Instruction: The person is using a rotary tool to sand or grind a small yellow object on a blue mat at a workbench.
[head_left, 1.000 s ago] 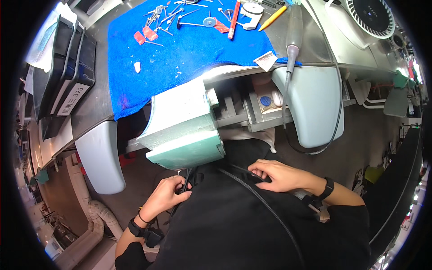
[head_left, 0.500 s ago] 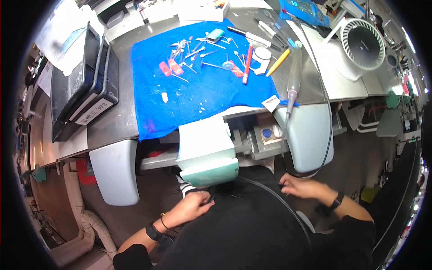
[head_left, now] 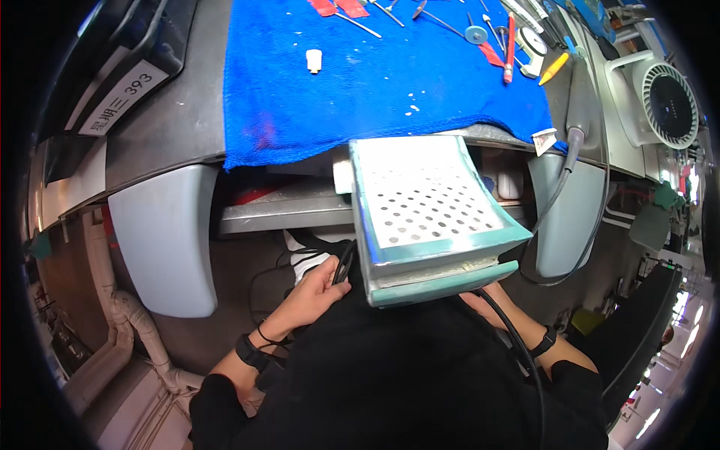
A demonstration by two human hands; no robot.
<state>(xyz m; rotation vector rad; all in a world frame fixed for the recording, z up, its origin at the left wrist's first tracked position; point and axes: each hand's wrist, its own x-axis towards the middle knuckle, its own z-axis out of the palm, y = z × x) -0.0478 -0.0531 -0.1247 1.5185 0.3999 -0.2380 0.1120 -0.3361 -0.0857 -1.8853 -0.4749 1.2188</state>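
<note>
My left hand (head_left: 318, 291) is closed round a looped black cable (head_left: 345, 261), beside the left edge of a boxy white-and-green suction hood (head_left: 442, 251). The hood has a perforated top and juts out from the bench over my lap. Partly under its front lip is my right hand (head_left: 489, 306), its visible fingers curled; the lip hides the fingertips and whatever they hold. A thick black cord (head_left: 517, 346) passes over that hand and runs down along my right side.
A blue towel (head_left: 300, 105) with burs, red strips and a small white piece (head_left: 313, 61) covers the bench. Grey armrests (head_left: 169, 240) flank the hood. A grey handpiece (head_left: 577, 105) hangs its cord at the right, near a white fan (head_left: 664, 101). A black crate (head_left: 154, 37) stands left.
The view has tilted down and moved closer to the bench edge, so the hood looks larger. My right hand has come inward, partly behind the hood's lip. My left hand stays closed beside the hood.
</note>
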